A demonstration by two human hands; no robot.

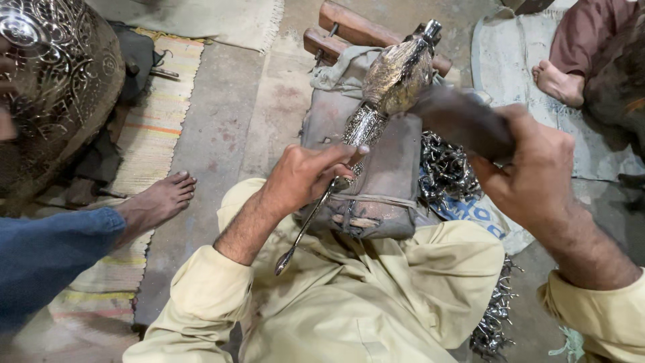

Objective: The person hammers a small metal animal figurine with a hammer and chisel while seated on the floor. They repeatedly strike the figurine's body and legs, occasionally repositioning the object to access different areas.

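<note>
With my left hand point(302, 176) pinching the long engraved silver metal piece point(393, 81) steady over the worn grey padded cushion point(386, 181) and my right hand point(534, 168) clenched round the dark wooden mallet point(460, 121), I judge I'm mid-hammering, needing a square blow.

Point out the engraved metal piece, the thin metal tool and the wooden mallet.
engraved metal piece point(396, 77), head view, on its wide ornate body.
thin metal tool point(300, 234), head view, on the shaft below the left hand.
wooden mallet point(463, 121), head view, on its dark blurred head.
</note>
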